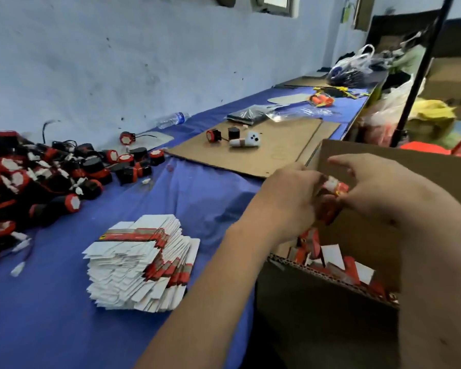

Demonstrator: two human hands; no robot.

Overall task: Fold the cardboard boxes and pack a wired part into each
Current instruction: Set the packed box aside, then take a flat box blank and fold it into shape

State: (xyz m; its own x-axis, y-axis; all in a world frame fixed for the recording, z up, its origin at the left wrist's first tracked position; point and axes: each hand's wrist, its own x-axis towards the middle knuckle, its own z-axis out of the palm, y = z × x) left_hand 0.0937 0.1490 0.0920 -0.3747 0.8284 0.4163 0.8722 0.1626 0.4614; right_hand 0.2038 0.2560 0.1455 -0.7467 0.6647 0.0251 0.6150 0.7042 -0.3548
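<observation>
Both hands hold one small red and white box (pixel 333 193) above the big brown carton (pixel 330 302). My left hand (pixel 288 201) grips its left side, and my right hand (pixel 375 187) pinches its top end. What is inside the small box is hidden. Several finished red and white boxes (pixel 338 259) lie in the carton. A stack of flat unfolded boxes (pixel 141 262) sits on the blue table. A heap of black and red wired parts (pixel 37 177) covers the table's left side.
A flat cardboard sheet (pixel 264 147) lies behind the hands with a few loose parts (pixel 216 135) and a white object (pixel 248 141). A plastic bottle (pixel 172 119) lies by the wall. Bags and clutter (pixel 351 67) fill the far right end.
</observation>
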